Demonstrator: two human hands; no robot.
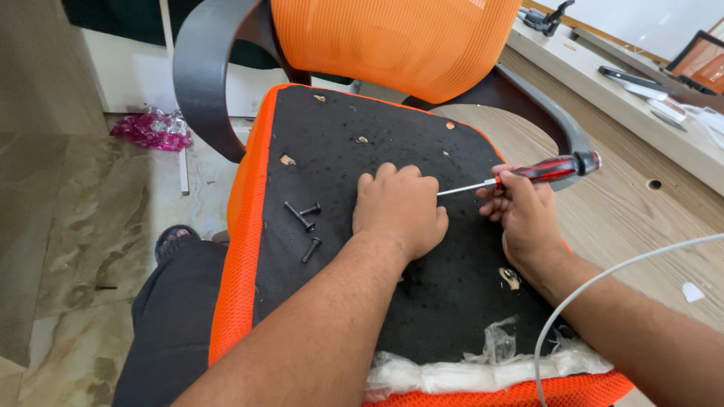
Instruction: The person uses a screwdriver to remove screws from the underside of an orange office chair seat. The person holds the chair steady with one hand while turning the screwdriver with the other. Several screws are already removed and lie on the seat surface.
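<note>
Evidently the left hand (pixel 398 209) lies knuckles-up on the black underside of the chair seat (pixel 422 249), fingers curled down over whatever sits beneath them; I cannot tell what it pinches, since the hand covers it, but pressing there likely steadies the spot where the tool meets the seat. At three o'clock from it, the right hand (pixel 524 215) is closed around a screwdriver (pixel 528 175), fingers wrapped low on the red-and-black handle so the thin steel shaft points toward nine o'clock and vanishes behind the left hand's fingers. That low, almost flat angle suggests the tip is being guided by the covering hand.

The seat rests upside down across the person's lap and against a wooden desk (pixel 626 211), orange mesh edging all around, its black panel flecked with dust and small wood chips. Three dark bolts (pixel 304 224) lie loose on the panel at nine o'clock from the left hand, near but apart from it. Crumpled clear plastic wrap (pixel 483 362) bunches along the near edge at six o'clock.
</note>
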